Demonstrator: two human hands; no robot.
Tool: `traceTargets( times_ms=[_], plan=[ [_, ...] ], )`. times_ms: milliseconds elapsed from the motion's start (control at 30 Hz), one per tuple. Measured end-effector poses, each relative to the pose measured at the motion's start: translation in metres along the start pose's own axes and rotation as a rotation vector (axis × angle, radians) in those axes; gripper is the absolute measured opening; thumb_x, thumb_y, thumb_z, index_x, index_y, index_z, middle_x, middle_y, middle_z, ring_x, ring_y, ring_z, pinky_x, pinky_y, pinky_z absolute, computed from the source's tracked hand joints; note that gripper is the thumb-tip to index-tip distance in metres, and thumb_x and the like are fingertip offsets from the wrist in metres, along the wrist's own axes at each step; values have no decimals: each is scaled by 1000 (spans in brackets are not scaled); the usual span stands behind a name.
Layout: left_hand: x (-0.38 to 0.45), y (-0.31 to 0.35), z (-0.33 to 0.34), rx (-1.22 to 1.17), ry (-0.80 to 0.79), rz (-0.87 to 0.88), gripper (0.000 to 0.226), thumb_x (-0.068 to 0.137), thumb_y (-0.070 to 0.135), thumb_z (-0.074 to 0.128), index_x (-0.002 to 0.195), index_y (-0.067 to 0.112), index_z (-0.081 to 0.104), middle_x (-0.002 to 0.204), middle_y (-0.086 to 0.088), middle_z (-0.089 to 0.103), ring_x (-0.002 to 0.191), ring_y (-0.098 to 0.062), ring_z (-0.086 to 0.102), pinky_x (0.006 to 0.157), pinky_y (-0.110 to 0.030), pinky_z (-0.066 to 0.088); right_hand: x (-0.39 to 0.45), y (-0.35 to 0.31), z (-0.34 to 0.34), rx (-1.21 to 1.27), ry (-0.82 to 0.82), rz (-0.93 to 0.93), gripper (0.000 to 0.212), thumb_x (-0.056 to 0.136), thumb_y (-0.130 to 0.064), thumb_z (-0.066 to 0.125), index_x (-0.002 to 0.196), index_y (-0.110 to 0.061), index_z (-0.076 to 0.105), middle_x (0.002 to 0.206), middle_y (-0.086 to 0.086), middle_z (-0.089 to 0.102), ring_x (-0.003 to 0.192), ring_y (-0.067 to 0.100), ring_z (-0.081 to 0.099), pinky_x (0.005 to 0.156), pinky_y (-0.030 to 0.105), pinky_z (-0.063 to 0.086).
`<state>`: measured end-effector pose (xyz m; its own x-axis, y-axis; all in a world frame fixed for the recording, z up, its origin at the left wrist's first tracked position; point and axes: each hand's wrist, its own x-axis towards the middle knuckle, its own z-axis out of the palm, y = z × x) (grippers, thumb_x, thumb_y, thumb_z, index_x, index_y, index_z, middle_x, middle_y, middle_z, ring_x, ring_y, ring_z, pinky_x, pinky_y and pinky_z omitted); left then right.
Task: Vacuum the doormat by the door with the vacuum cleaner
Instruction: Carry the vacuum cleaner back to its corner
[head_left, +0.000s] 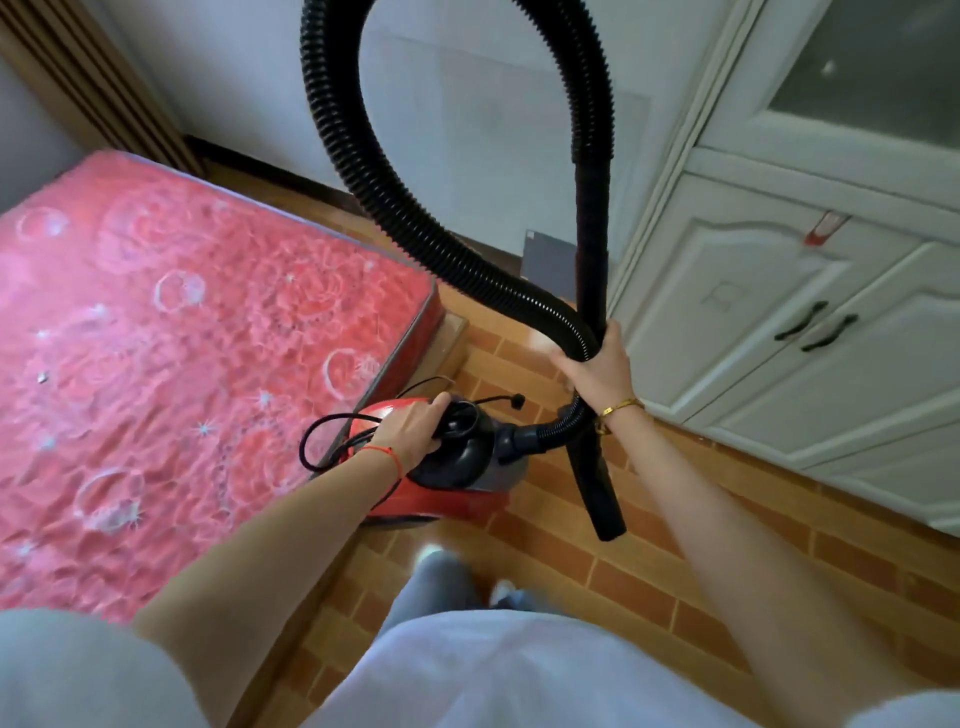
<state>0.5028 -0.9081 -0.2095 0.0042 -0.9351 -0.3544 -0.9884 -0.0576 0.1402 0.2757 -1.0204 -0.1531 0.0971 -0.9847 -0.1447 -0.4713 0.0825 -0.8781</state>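
Beside the pink mattress (171, 332), red-and-black canister vacuum cleaner (457, 467); left hand (410, 431) grips its top handle, right hand (597, 371) clasps looped black ribbed hose (395, 208).

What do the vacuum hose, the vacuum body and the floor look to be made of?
Hose: black flexible plastic, by its ribbed, corrugated wall and looping bend. Vacuum body: hard moulded plastic, glossy red with a black top, by its sheen. Floor: brick-patterned; smooth and slightly reflective, so perhaps tile or vinyl; cannot tell which.
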Motion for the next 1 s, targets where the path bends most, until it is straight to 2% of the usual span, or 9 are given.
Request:
traceTargets(
  times_ms=[67,200,400,567,667,767,800,933,1000],
  plan=[
    [37,-5,-15,-11,-5,16,54,86,14,62,133,11,36,107,-15,61,96,-38,62,67,-42,45,33,-6,-3,20,27,0,59,77,-18,77,125,-10,43,105,1,59,92,14,58,74,21,44],
    [114,-20,-39,-76,-16,58,58,81,11,64,132,12,37,108,-16,63,97,-39,63,75,-47,51,103,-15,-1,44,82,13,56,77,-16,76,123,-10,44,102,-1,57,90,13,56,69,15,43],
    [227,-43,-77,-114,-30,128,64,81,5,63,139,15,37,119,-15,60,104,-37,61,77,-40,49,205,-31,14,57,151,20,55,78,-18,76,123,-10,43,94,-4,55,80,5,54,64,13,40],
    [334,-67,-116,-81,-73,189,61,80,8,65,134,16,38,118,-14,61,102,-37,63,78,-45,52,300,-47,26,70,198,98,54,77,-15,77,119,-10,43,95,-2,57,79,1,56,64,11,43],
    [390,-75,-137,-53,-85,230,60,79,6,65,134,13,39,115,-17,62,100,-38,62,79,-47,52,353,-48,30,98,229,133,54,74,-18,77,116,-12,44,100,4,62,88,14,64,74,21,52],
    [445,-81,-152,-19,-72,263,60,78,7,66,132,14,39,115,-16,62,99,-39,63,76,-49,53,404,-46,31,128,256,171,54,72,-21,77,115,-15,44,101,4,63,88,20,68,76,31,58],
    [464,-83,-156,-9,-71,266,60,78,7,66,132,14,39,115,-16,62,99,-39,63,76,-49,54,421,-46,31,137,265,178,55,73,-21,76,116,-14,43,101,3,63,89,19,67,75,30,57],
    [537,-87,-166,37,-85,249,64,77,6,68,132,15,37,113,-15,62,98,-38,64,75,-49,55,488,-39,29,174,281,208,53,78,-16,75,118,-8,41,101,2,58,83,10,59,61,9,43],
    [571,-87,-165,60,-98,236,62,78,6,68,131,15,38,110,-15,62,95,-38,64,73,-48,55,519,-28,30,180,283,222,54,79,-16,75,119,-7,40,100,1,57,82,10,58,61,10,44]
  ],
)
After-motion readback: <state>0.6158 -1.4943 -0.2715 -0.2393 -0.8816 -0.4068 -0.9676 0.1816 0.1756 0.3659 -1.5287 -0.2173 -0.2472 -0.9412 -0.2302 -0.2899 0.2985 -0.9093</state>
